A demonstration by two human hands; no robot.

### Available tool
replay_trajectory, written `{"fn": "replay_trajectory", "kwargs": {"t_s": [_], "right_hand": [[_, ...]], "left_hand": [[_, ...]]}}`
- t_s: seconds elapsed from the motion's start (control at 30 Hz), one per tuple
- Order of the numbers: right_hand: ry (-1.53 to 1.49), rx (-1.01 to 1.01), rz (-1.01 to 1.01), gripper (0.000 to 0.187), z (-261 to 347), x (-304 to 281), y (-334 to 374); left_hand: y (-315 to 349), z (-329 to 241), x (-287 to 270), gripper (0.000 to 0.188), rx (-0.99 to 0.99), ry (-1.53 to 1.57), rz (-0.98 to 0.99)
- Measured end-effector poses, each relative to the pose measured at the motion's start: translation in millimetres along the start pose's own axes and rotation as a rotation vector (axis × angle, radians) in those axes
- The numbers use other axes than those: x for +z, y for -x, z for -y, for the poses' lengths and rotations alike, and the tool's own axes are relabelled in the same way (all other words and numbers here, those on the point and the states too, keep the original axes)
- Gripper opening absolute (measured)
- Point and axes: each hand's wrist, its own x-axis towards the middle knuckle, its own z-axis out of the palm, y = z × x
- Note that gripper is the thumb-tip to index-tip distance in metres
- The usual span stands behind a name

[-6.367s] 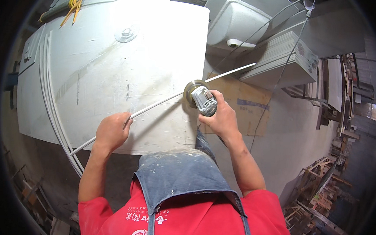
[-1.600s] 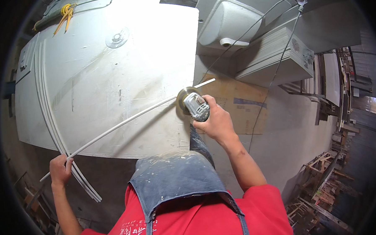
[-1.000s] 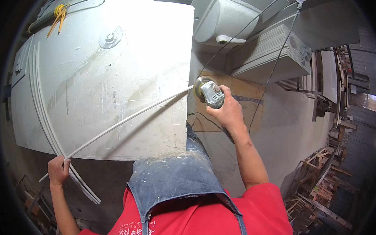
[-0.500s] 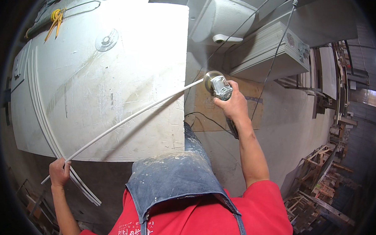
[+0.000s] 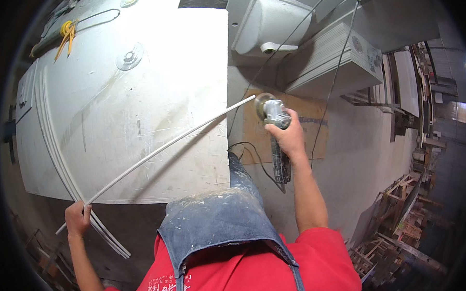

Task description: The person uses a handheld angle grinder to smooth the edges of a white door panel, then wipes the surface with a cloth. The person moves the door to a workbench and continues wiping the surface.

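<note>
A long thin white strip (image 5: 163, 148) bars the flat white counter (image 5: 188, 69) diagonally. Passage is free between it and the round translucent disc (image 5: 130, 56).

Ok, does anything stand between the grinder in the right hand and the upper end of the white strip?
Nothing visible does. The grinder in the right hand has its disc right beside the white strip's upper end. A thin dark cord crosses the strip's line, but left of that end.

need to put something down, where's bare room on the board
Bare: the board between the loose strips, clear disc and held strip, and between that strip and the apron. Crowded: left under those strips, far left around the yellow item.
</note>
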Motion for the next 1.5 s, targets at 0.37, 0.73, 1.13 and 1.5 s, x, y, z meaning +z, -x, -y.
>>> {"fn": "replay_trajectory", "kwargs": {"t_s": [0.37, 0.73, 1.13, 1.5], "right_hand": [[-0.084, -0.017, 0.119, 0.085, 23.7, 35.2, 21.4], [-0.129, -0.043, 0.126, 0.088, 22.2, 38.3, 28.4], [0.201, -0.309, 0.326, 0.08, 63.6, 53.7, 75.3], [0.232, -0.228, 0.162, 0.077, 34.8, 28.5, 36.9]], "left_hand": [[7.9, 0.0, 2.8, 0.037, 0.009, 0.008, 0.012], [5.5, -4.3, -1.1, 0.037, 0.008, 0.002, 0.007], [-1.2, -4.1, -8.8, 0.039, 0.004, -0.022, 0.015], [-11.4, 6.6, -2.2, 0.041, 0.056, -0.041, -0.017]]}}
